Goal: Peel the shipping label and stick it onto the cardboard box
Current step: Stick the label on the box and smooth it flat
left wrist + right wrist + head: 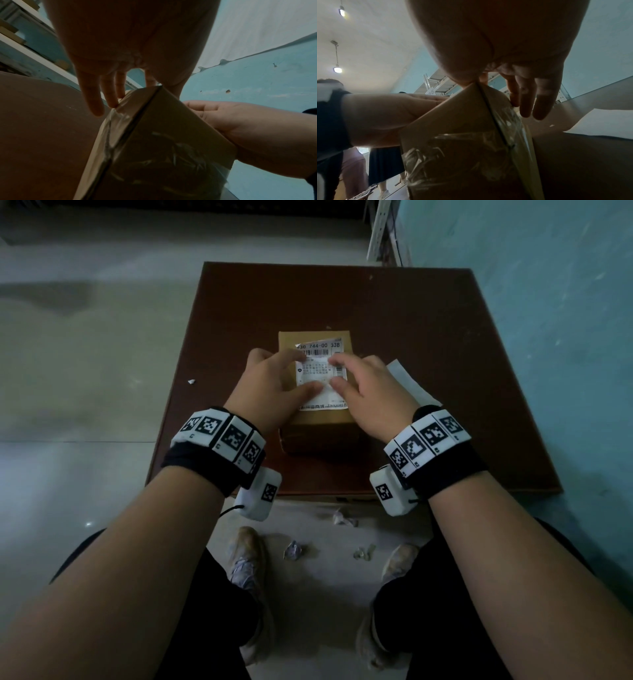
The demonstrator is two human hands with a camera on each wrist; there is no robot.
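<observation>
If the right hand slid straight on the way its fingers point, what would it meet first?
Probably the left hand: the right hand lies on the shipping label atop the cardboard box, its fingers aimed left across it. The exact gap is unclear.

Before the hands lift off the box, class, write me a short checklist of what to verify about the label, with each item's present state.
1. Label lies on the top of the box: ok.
2. Far left corner of the label flat: not ok, it looks curled up.
3. Left hand and right hand both press the label with flat fingers: ok.
4. Label sits square to the box edges: not ok, slightly tilted.
5. Backing sheet is off and lying on the table beside the box: ok.
6. Near edge of the label stuck down: cannot tell.
</observation>
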